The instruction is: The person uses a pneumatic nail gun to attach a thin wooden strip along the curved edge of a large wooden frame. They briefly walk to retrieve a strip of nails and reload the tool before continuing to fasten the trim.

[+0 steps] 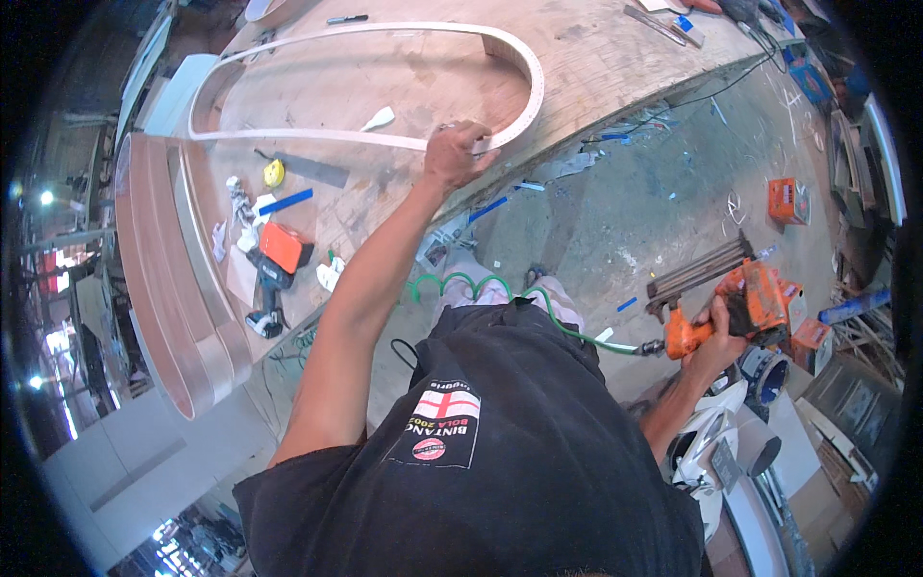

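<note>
My left hand is closed over the near right rim of a long oval frame, which has a white edge and bare wooden inner walls. The frame lies on a plywood workbench. Off to my right, away from the bench, an orange nail gun is held by its handle in my right hand. A coiled green air hose runs from the handle's end across my front. Inside the frame rests a small white spatula-like piece.
Left on the bench are a yellow tape measure, a cordless drill with an orange part, and a blue strip. Curved wooden panels stand at the far left. An orange box sits on the littered floor.
</note>
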Available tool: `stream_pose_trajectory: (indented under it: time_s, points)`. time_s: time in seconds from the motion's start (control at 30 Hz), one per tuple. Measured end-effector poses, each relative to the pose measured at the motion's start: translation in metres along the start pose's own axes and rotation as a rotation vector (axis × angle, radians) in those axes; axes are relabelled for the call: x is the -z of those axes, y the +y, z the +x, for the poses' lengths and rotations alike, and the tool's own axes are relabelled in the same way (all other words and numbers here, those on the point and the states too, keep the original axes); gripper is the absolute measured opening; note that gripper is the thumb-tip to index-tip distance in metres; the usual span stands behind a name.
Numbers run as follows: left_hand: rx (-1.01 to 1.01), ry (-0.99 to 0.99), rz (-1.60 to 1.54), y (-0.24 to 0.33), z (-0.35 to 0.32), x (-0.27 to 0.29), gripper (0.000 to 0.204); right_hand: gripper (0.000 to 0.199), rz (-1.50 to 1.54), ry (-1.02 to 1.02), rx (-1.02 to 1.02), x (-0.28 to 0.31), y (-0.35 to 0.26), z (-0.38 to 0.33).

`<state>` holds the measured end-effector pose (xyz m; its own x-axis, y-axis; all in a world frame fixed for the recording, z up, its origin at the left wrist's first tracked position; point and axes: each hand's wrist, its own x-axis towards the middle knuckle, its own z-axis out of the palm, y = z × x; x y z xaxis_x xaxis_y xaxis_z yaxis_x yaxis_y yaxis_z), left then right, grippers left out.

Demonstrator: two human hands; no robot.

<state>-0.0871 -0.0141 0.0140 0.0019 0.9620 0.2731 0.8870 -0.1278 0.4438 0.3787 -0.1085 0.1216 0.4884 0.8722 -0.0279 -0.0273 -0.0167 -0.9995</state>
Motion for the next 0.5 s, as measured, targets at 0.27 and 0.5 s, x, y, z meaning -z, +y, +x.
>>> stream_pose_trajectory:
  time_s: [0.27, 0.5]
  points:
    - [0.11, -0.159, 0.034, -0.006, 0.017, -0.022, 0.031, 0.036, -0.11, 0.047, -0.032, -0.071, -0.015, -0.068]
    - [-0.18, -0.146, 0.059, -0.048, -0.019, 0.028, 0.04, 0.036, -0.163, 0.052, -0.001, -0.125, -0.029, -0.111]
